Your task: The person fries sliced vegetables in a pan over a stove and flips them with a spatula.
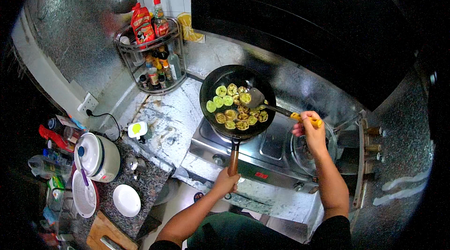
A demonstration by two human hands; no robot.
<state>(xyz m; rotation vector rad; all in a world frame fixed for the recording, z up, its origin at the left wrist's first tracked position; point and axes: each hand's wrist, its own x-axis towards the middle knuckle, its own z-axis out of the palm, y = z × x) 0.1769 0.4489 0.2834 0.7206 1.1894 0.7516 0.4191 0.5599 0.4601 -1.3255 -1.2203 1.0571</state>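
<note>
A black wok [208,80] sits over the left burner of the gas stove [271,146]. Around its wooden handle [234,157] my left hand [226,182] is closed. My right hand [311,132] grips the yellow handle of a spatula [280,110], whose dark blade rests among the food on the wok's right side. Several round vegetable slices lie spread in the wok. The pale green slices [218,102] are on the left, and browned slices [242,116] are toward the middle and near side.
A glass lid [332,151] lies on the right burner. A corner rack [151,46] holds bottles at the back left. On the left counter are a white rice cooker [107,157], a colander [84,203], a white bowl [126,200] and a cutting board [103,229]. The black range hood [300,29] overhangs the stove.
</note>
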